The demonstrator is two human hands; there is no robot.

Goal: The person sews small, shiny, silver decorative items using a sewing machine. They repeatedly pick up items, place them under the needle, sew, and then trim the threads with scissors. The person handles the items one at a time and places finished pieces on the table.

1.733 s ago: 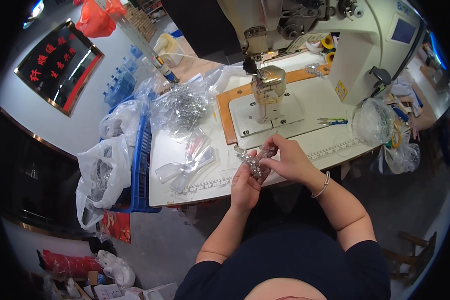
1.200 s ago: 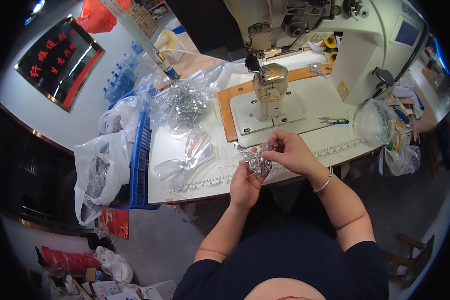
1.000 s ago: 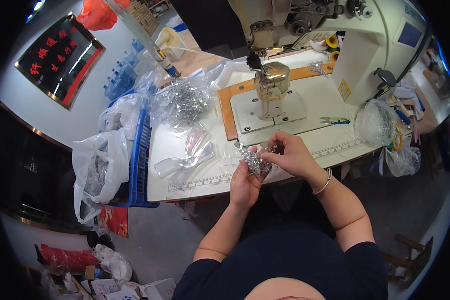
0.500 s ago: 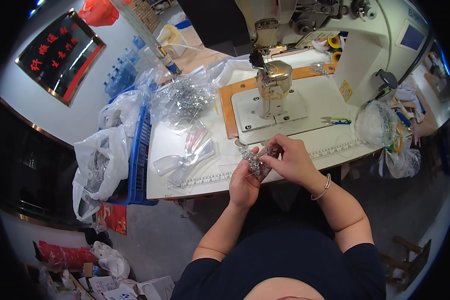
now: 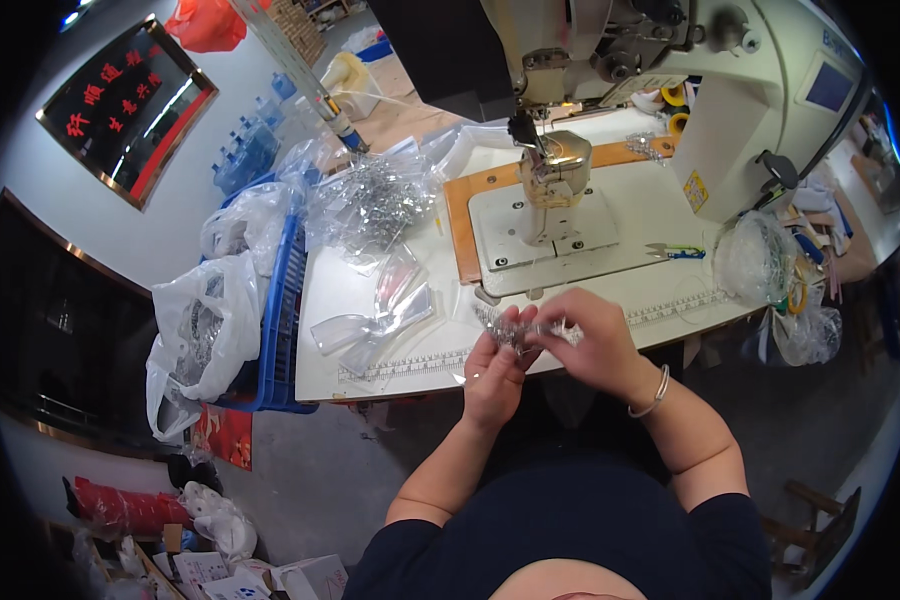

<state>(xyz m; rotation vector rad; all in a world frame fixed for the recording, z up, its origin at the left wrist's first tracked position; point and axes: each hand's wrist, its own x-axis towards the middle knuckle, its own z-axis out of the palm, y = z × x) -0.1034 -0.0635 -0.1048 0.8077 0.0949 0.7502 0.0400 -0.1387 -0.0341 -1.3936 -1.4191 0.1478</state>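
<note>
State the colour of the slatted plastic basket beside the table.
The plastic basket is blue, clearest in the head view.

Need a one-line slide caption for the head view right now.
Left hand holding glittering silvery material, right hand close at it, in front of a sewing machine on a white table.

Cluster point(image 5: 507, 331) in hands point(image 5: 496, 383) before sewing machine point(image 5: 738, 135); basket point(image 5: 280, 315) left.

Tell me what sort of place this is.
Probably a sewing workshop: a large sewing machine stands on a white worktable, with a ruler strip along its near edge and small snips lying on top.
</note>
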